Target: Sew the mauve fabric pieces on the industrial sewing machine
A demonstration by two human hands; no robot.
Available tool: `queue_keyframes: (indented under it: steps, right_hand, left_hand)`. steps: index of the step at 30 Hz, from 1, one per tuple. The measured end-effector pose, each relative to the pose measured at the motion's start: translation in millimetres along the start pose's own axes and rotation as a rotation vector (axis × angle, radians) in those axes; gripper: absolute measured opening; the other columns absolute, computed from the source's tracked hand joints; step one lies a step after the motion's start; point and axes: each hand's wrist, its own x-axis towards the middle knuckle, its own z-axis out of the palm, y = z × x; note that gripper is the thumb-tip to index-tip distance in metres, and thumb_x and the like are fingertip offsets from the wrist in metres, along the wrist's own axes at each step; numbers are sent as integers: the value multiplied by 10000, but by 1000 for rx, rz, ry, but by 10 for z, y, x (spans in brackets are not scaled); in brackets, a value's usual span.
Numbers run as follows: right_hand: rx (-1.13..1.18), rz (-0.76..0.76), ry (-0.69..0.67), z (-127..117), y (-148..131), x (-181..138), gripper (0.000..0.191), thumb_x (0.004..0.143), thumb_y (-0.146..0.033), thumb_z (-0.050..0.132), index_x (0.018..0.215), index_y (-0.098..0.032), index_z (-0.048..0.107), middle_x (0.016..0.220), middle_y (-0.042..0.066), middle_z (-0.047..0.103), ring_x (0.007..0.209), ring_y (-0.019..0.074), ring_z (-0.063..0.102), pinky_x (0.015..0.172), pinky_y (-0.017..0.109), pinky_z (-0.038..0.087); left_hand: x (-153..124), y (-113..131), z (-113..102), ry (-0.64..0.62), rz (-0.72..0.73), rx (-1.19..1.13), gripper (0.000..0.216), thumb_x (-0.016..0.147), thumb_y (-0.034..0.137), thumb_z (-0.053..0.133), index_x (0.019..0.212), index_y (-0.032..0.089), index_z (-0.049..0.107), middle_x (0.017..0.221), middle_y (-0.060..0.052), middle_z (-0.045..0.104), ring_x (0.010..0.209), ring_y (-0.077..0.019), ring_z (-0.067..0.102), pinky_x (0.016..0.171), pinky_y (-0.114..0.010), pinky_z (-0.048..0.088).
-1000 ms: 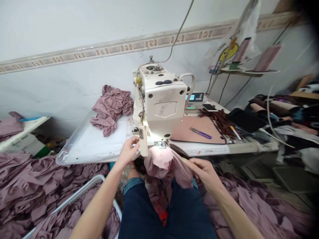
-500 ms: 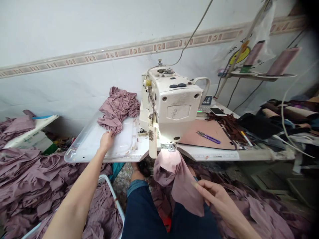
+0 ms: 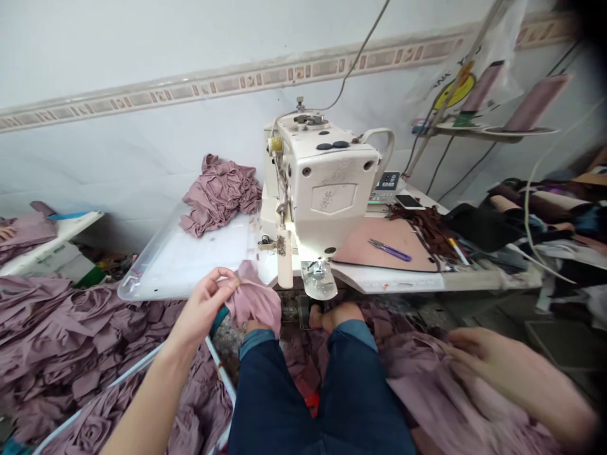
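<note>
My left hand point(image 3: 211, 300) pinches a mauve fabric piece point(image 3: 256, 303), which hangs in front of the table edge above my left knee. Low on the right, my right hand point(image 3: 488, 354) is smeared by motion over the mauve cloth pile point(image 3: 441, 398); whether its fingers grip any cloth I cannot make out. Between the hands stands the white sewing machine point(image 3: 332, 189), its metal plate point(image 3: 320, 281) bare under the needle area. A crumpled heap of mauve pieces point(image 3: 220, 193) lies on the table left of the machine.
Purple-handled thread snips point(image 3: 389, 249) lie on a tan mat point(image 3: 374, 230), near a phone point(image 3: 409, 201). Thread cones point(image 3: 538, 104) stand upper right. A white basket point(image 3: 220, 366) of mauve cloth is at lower left. At the far left edge, fingers point(image 3: 6, 234) of another person seem to show.
My left hand has come from the heap toward me with a fabric piece. The piece under the needle is gone from the machine, and my right hand has moved right.
</note>
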Motion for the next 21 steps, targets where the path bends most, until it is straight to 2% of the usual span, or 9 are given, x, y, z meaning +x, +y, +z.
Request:
queue_keyframes:
  steps: [2, 4, 8, 10, 12, 14, 16, 19, 21]
  right_hand:
    - [212, -67, -214, 298, -370, -115, 372, 793, -628, 804, 865, -278, 907, 990, 200, 862, 888, 400, 812, 808, 494, 620]
    - [442, -145, -388, 667, -809, -265, 419, 868, -647, 786, 963, -255, 898, 1104, 157, 858, 1030, 389, 792, 879, 458, 631]
    - [748, -90, -536, 1300, -1480, -449, 663, 792, -590, 927, 1343, -248, 789, 1343, 149, 786, 1066, 322, 764, 763, 358, 624]
    - [893, -91, -621, 1465, -1628, -450, 633, 800, -574, 933, 1308, -228, 783, 1202, 126, 816, 1007, 278, 762, 787, 342, 609]
    - [985, -74, -721, 1519, -1675, -409, 497, 832, -587, 906, 1106, -184, 808, 874, 57, 796, 783, 212, 727, 732, 322, 583]
    - [1002, -42, -756, 1487, -1662, -347, 449, 855, -602, 880, 892, -168, 773, 654, -11, 680, 606, 155, 621, 645, 294, 533]
    - [979, -54, -719, 1420, -1628, -287, 421, 836, -567, 907, 878, -174, 764, 739, 5, 715, 678, 163, 642, 657, 279, 520]
    - [949, -135, -814, 1374, -1584, -257, 541, 749, -451, 994, 1191, -229, 773, 1124, 45, 785, 922, 193, 698, 734, 261, 524]
    - [946, -157, -960, 1412, -1563, -288, 552, 742, -445, 997, 1191, -223, 765, 1011, 14, 777, 827, 168, 674, 698, 251, 496]
  left_hand:
    - [-105, -136, 214, -72, -89, -40, 491, 845, 595, 870, 1022, 226, 599, 587, 89, 573, 432, -98, 528, 442, -174, 383]
    - [-160, -308, 434, -132, -145, -77, 513, 817, 593, 899, 995, 209, 609, 610, 87, 569, 450, -74, 511, 450, -156, 371]
    - [-228, -603, 820, -262, -245, -114, 501, 834, 603, 880, 977, 201, 617, 634, 80, 562, 462, -76, 504, 441, -167, 388]
    - [-251, -698, 937, -293, -281, -135, 511, 842, 626, 864, 993, 207, 614, 645, 73, 577, 470, -90, 524, 442, -183, 412]
    - [-271, -770, 991, -280, -280, -155, 526, 828, 628, 878, 986, 197, 620, 682, 61, 597, 517, -86, 540, 468, -174, 409]
    - [-302, -834, 1000, -284, -286, -157, 539, 810, 616, 903, 986, 189, 625, 688, 65, 589, 525, -70, 513, 468, -160, 362]
    - [-347, -896, 998, -333, -324, -154, 556, 795, 607, 921, 1010, 194, 617, 667, 83, 566, 475, -55, 451, 435, -163, 287]
    - [-406, -966, 1012, -395, -350, -160, 564, 791, 595, 932, 1017, 197, 602, 663, 89, 564, 467, -51, 422, 444, -171, 262]
    - [-415, -985, 1028, -412, -321, -148, 544, 821, 590, 912, 1029, 189, 609, 676, 74, 587, 512, -60, 442, 484, -176, 296]
